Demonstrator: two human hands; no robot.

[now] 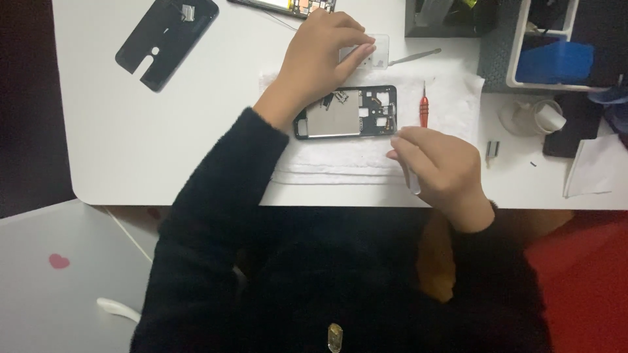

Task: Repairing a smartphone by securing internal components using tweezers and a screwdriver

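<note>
On the white bench (131, 131), phone frame (345, 112) lying lengthwise left-to-right on a white cloth (451, 111); left hand (320, 55) just beyond it, fingers flat on a clear tray (381, 52); right hand (441, 170) nearer, pinching tweezers (411, 180).

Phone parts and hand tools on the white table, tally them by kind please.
Phone parts: 3 (open phone frame, black back cover, circuit board)
Hand tools: 2 (red screwdriver, metal tweezers)
Total: 5

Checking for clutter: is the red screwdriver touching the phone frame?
Apart. The head view shows white cloth between the red screwdriver and the phone frame's right edge.
</note>
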